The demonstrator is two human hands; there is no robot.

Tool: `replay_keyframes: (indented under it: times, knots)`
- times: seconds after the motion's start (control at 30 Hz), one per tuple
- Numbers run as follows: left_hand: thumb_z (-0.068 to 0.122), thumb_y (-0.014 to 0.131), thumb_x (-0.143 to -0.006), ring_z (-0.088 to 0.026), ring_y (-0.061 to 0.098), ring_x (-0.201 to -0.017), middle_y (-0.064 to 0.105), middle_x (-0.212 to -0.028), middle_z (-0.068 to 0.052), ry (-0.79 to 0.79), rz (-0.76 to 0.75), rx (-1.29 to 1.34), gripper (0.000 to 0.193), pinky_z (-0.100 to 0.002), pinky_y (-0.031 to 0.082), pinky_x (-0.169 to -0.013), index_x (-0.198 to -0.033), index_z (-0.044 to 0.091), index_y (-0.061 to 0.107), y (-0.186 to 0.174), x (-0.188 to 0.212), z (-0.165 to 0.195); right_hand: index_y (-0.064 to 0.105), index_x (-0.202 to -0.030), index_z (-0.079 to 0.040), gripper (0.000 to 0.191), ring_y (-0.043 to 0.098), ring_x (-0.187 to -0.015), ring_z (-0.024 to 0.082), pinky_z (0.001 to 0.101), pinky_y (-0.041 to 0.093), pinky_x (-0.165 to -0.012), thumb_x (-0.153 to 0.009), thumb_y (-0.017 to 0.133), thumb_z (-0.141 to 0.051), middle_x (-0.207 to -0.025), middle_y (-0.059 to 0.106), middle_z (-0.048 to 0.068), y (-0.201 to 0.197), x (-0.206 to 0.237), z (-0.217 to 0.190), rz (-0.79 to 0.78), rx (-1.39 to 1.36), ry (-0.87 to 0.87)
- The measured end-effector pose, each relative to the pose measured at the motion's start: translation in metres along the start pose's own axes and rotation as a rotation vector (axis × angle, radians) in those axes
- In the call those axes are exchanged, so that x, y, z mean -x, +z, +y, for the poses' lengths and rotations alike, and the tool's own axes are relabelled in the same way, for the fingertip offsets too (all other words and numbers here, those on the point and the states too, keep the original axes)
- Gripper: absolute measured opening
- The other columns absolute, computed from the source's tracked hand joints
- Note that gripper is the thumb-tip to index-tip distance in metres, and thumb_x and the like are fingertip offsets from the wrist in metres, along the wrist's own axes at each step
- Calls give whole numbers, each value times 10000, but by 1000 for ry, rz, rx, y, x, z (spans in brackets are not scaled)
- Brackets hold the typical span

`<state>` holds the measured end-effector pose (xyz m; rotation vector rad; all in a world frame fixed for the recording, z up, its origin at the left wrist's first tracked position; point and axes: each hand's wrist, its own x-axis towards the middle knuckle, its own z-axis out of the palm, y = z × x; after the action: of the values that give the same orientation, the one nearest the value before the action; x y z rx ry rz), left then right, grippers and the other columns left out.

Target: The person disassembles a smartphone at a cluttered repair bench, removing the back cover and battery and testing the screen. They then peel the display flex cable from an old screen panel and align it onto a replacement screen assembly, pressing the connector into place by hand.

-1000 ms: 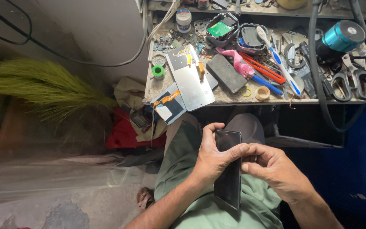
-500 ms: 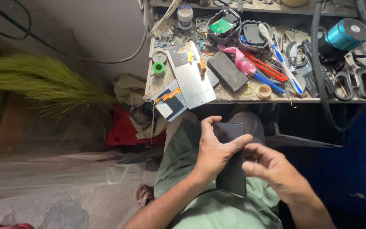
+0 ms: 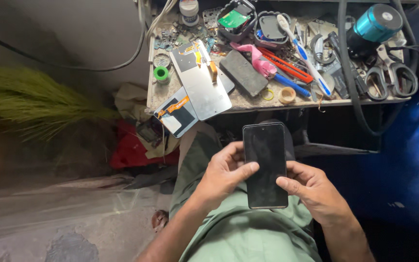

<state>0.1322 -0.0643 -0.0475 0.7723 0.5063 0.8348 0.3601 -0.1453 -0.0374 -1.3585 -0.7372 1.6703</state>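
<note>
Both hands, left hand [image 3: 224, 174] and right hand [image 3: 311, 194], clasp the black rectangular glass-fronted smartphone [image 3: 265, 165] by its long edges over the lap, below the cluttered table's [image 3: 248, 103] front edge, screen dark and seemingly assembled.

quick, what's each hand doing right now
left hand: closed on the left edge of the dark phone, thumb on its screen
right hand: holding the phone's right edge

A cluttered bench [image 3: 248, 103] bears a grey panel [image 3: 201, 80], a dark slab [image 3: 243, 73], a green tape roll [image 3: 161, 73], a toothbrush [image 3: 302, 47], scissors [image 3: 389, 73] and a teal cylinder [image 3: 375, 23], with a green broom [image 3: 30, 99] and red cloth [image 3: 132, 150] lying beside it.
</note>
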Motion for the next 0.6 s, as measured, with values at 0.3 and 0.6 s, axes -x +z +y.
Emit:
replay_keyframes:
  times: [0.3, 0.6]
  knots:
    - [33, 699, -962, -120, 658, -1067, 700, -1172, -85, 1, -4, 12, 354, -299, 545, -974, -1290, -45, 592, -7, 6, -2, 686, -1270, 55, 404, 713, -956, 165, 344, 587, -828, -897, 711, -99, -1107, 761, 120, 5, -4, 2, -26, 0, -40]
    - [49, 689, -976, -116, 664, -1056, 714, -1158, -77, 24, -1, 5, 330, -293, 542, -966, -1281, -44, 604, -9, 4, 0, 647, -1326, 54, 470, 716, -979, 197, 371, 600, -817, -900, 698, -138, -1138, 754, 150, 7, -3, 0, -31, 16, -33]
